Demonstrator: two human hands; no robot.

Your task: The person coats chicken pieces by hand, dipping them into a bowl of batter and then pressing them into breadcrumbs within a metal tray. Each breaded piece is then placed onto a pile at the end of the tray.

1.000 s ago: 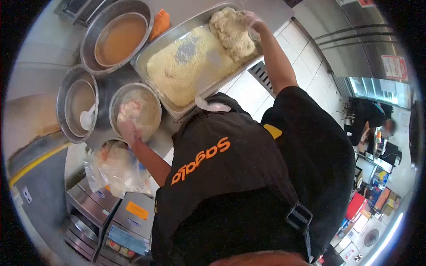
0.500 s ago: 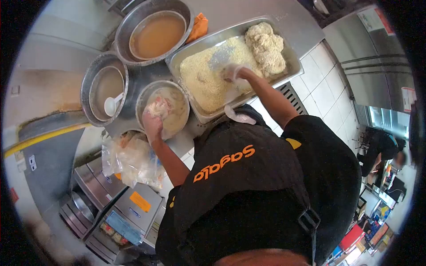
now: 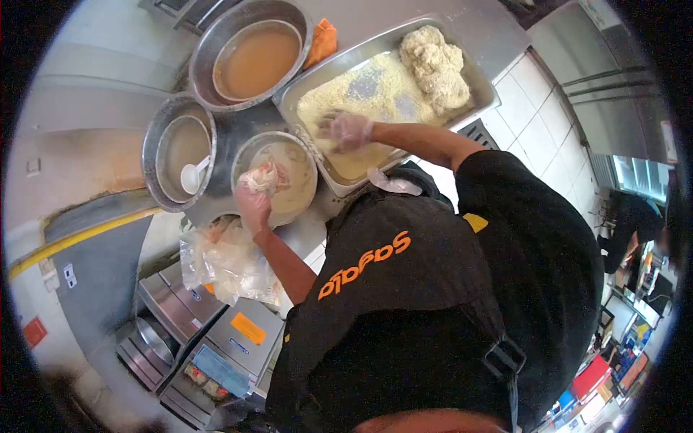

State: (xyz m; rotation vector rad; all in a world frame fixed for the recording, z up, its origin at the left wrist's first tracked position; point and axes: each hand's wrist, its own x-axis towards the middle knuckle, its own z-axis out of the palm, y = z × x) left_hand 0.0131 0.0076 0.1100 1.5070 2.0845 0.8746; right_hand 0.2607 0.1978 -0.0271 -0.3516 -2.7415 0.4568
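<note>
My left hand (image 3: 254, 207), in a clear plastic glove, is closed around a pale pink piece of raw meat (image 3: 268, 177), possibly chicken. It holds the meat over a round bowl (image 3: 312, 189) of cloudy, whitish liquid. My right hand (image 3: 348, 132), gloved too, lies palm down with fingers spread in the pale yellow breading (image 3: 375, 81). That breading covers much of a long metal tray (image 3: 485, 101), with bare metal showing in patches. Heaped at the tray's far right end are breaded pieces (image 3: 436, 68).
A large metal bowl (image 3: 198, 61) at the back holds brownish liquid. Left of the tray, another bowl (image 3: 149, 155) contains a white ladle (image 3: 192, 177). Nearby are an orange cloth (image 3: 322, 42) and a plastic bag (image 3: 229, 260) of pinkish contents. Another person (image 3: 629, 224) stands far right.
My right hand has moved left across the breading, its fingers now spread, and more bare tray shows behind it. The left hand still holds the meat, now slightly higher over the bowl.
</note>
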